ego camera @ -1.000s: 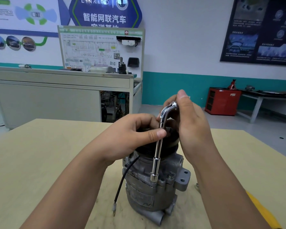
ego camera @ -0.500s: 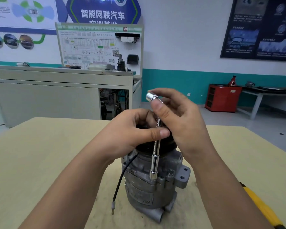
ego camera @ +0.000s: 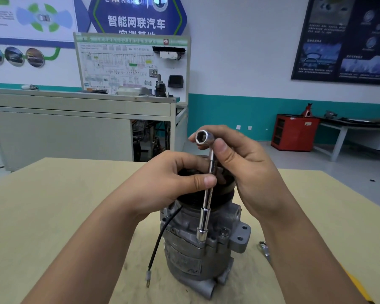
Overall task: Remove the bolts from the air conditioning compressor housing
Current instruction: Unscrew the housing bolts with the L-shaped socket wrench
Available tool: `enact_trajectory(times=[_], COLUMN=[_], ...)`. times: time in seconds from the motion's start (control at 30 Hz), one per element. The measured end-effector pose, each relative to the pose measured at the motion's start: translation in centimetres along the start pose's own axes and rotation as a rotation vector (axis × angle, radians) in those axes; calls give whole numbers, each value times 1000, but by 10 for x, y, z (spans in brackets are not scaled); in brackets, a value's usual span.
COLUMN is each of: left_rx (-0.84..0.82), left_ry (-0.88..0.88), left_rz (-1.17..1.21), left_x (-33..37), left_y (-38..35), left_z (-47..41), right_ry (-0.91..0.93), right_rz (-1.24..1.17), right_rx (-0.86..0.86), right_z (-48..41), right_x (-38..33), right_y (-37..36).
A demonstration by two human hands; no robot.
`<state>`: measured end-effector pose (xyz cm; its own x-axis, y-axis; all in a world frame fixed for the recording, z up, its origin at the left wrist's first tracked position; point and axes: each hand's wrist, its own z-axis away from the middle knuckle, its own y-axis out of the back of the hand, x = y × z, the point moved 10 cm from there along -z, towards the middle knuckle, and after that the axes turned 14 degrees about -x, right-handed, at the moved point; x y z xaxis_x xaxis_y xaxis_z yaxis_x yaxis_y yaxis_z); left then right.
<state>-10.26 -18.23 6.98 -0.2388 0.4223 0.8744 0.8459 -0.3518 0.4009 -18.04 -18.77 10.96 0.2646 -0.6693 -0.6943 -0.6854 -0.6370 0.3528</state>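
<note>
I am loosening 1 bolt: my right hand point(ego camera: 246, 170) is pinching the bent top of the socket wrench point(ego camera: 208, 194), whose lower socket is sitting over the bolt. My left hand point(ego camera: 169, 181) is curling round the black pulley point(ego camera: 225, 195), thumb touching the wrench shaft. Next, I judge, a square, steady turn. The grimy grey compressor point(ego camera: 184, 255) is standing upright by the near edge of the table point(ego camera: 53, 205).

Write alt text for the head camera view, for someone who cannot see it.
A person's right hand pinches the top of an L-shaped socket wrench standing upright, its lower socket seated on a grey compressor on a tan table. The left hand grips the compressor's black top, thumb against the wrench shaft.
</note>
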Motion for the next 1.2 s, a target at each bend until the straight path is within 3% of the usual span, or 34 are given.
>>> enact_trajectory(times=[0.37,0.57,0.7,0.8,1.07,1.2], left_rx=[54,89,93,96,56,-20], left_ry=[57,70,68,62,37,26], left_rz=[-56,-63,-68,-86,-88,-53], left_x=[-4,-5,-4,-3,-3,-2], left_y=[7,10,10,9,7,1], left_z=[1,2,1,2,-1,0], right_ry=[38,55,64,49,-1,-41], right_rz=[-37,-258,-221,-163,-351,-279], right_rx=[-10,-41,-36,2,151,179], right_z=[0,1,1,1,5,4], right_x=[-4,-2,-4,-3,12,14], right_y=[2,2,3,5,18,18])
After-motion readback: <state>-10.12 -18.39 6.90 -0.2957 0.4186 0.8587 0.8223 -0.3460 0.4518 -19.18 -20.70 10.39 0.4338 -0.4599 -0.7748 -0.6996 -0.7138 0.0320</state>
